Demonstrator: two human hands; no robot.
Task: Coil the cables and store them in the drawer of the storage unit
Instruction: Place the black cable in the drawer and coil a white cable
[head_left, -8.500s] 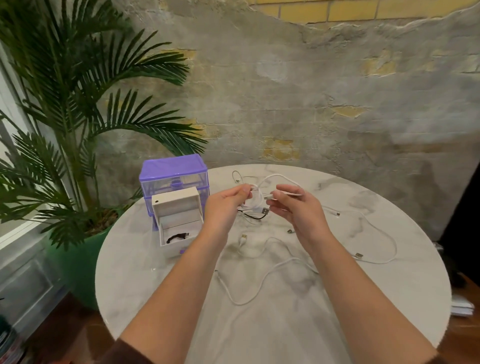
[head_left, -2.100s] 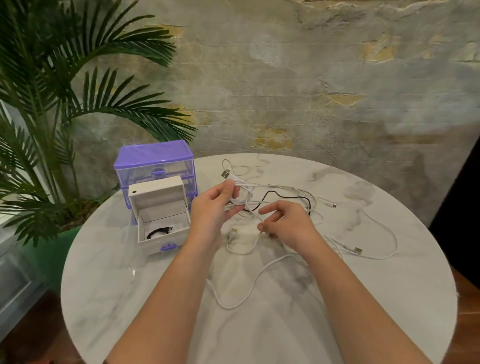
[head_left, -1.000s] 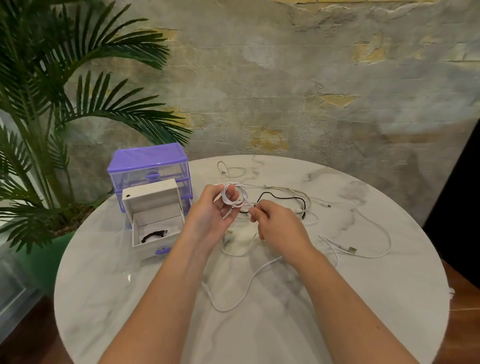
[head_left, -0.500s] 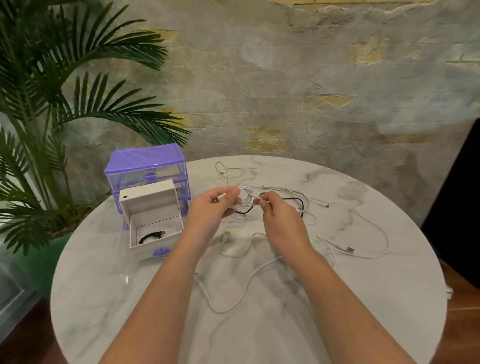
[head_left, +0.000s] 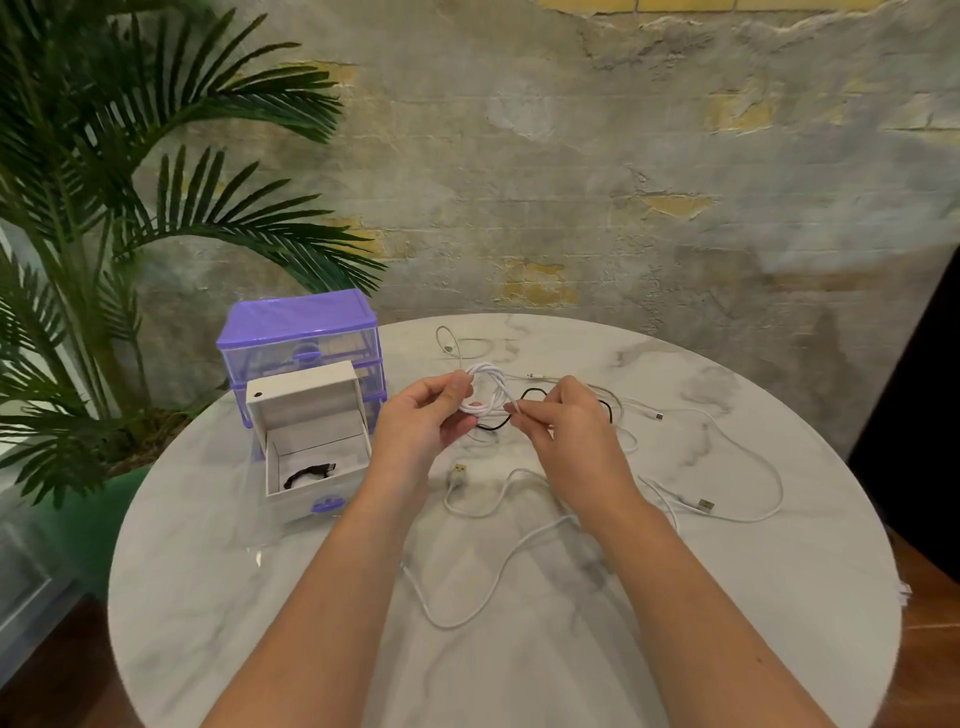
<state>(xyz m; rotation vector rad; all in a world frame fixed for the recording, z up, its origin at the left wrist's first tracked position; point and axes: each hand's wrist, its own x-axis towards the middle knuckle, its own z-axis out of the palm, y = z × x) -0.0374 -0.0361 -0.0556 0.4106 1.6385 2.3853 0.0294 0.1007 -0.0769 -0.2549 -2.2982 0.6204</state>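
Both hands on upright white coil

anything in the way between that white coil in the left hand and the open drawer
Nothing visible blocks it. The left hand holds the white coil just right of the open drawer, with only bare marble table between them. The drawer holds one small black cable, with room beside it. The right hand pinches the coil's free end.
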